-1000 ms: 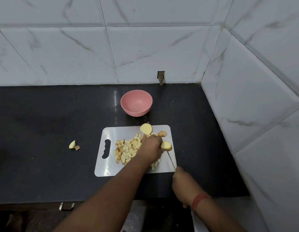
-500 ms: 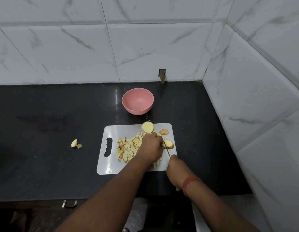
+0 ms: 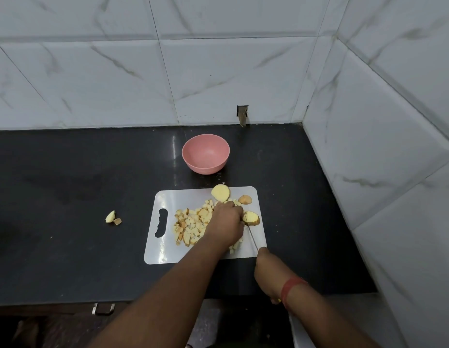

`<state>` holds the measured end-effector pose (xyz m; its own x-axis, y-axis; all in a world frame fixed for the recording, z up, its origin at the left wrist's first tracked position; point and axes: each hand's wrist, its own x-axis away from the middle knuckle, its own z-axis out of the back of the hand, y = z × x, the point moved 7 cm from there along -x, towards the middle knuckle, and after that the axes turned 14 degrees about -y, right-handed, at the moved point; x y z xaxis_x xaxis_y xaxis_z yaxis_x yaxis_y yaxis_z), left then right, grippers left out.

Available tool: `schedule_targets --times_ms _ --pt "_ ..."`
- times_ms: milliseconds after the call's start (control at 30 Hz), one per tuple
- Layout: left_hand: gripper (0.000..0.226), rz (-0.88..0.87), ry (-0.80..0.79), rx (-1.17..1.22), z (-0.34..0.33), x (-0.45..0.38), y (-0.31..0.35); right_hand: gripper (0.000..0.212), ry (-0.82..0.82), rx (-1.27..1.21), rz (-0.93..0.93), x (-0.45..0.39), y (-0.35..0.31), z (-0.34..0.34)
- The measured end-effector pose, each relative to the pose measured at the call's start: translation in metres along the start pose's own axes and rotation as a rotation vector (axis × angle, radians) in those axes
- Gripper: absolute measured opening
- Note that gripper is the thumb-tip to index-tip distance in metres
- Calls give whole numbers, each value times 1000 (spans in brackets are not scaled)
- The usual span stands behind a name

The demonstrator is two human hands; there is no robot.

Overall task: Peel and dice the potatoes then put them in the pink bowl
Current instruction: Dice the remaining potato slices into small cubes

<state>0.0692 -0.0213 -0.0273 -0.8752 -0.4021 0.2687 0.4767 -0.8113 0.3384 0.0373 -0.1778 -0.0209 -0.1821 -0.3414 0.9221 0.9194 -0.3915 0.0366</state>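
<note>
Near the right edge of the cutting board, my knife meets a potato piece.

From my remote seat, I see my left hand curled over the board's middle, fingertips pressing that piece at its left side; my right hand sits just off the board's near right corner, closed round the handle, blade running away from me toward the piece. Diced potato is heaped on the board left of my left hand; a potato half and a small slice lie by its far edge. Beyond the board stands the pink bowl, with nothing in it. I judge the next cut falls right beside my left fingertips.
</note>
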Motion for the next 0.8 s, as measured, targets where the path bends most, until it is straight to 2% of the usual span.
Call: schedule_targets --times_ms 67,100,133,167,200,233,367,467,567,667,800 --pt "18 11 -14 -2 1 0 1 41 65 12 -87 2 12 4" --pt "18 17 -21 -9 2 0 2 40 60 -126 -58 -6 15 -8" --pt "17 23 -19 -22 4 1 3 36 108 -452 -58 -2 21 -8" --pt "16 29 -5 -41 6 3 4 28 147 -943 -63 -9 36 -9" --pt "16 32 20 -65 7 5 5 20 237 -1188 9 -8 43 -8" --pt "19 23 51 -96 8 7 6 17 400 -1264 20 -1 55 -1" --pt "37 -188 126 -262 0 9 29 19 567 -1247 59 13 74 22" --pt "38 -324 64 -423 -11 5 47 19 617 -1279 74 16 79 31" --pt "36 -289 39 -539 -17 3 41 19 622 -1244 109 12 78 33" --pt "32 -229 43 -522 -19 3 27 20 614 -1203 116 11 78 32" --pt "30 -231 61 -469 -18 4 24 18 602 -1150 125 11 76 34"
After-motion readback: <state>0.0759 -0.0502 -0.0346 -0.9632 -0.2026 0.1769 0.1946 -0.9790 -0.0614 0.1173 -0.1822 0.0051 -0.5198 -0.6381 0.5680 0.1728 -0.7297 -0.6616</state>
